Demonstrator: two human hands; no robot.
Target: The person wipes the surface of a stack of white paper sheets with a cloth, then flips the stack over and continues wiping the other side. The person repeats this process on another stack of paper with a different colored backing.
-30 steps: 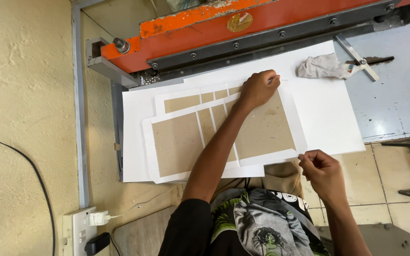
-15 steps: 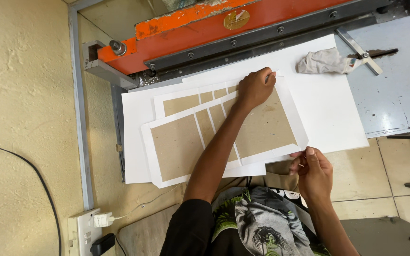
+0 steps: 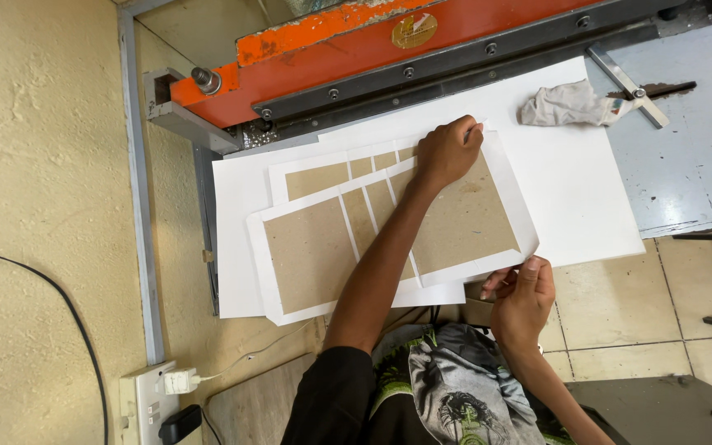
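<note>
Left hand: lies on the far edge of the top sheet, at 12 o'clock of it; fingers curled together and pressed on the paper, knuckles up; the forearm crosses the sheet toward 6 o'clock.
Right hand: at the sheet's near right corner, about 5 o'clock; fingers pinched together on that corner, thumb on top.
Top sheet: white, with brown board panels stuck to it, one wide at 9 o'clock, two narrow strips in the middle, one wide at 3 o'clock; it lies tilted, its right end nearer the person; the near right corner hangs past the table edge.
Second sheet: same kind, under the top one, showing at 11 o'clock.
White paper: large plain sheet beneath both, spread over the table.
Table: pale blue metal, bare part at 3 o'clock.
Cutter: orange bar with a dark bolted strip, along the far side at 12 o'clock, touching the white paper's far edge.
Rag: crumpled, grey, at 2 o'clock, on the paper's far right corner.
Metal strip: just beside the rag, on the table.
Socket: on the floor at 8 o'clock, with a white plug.
</note>
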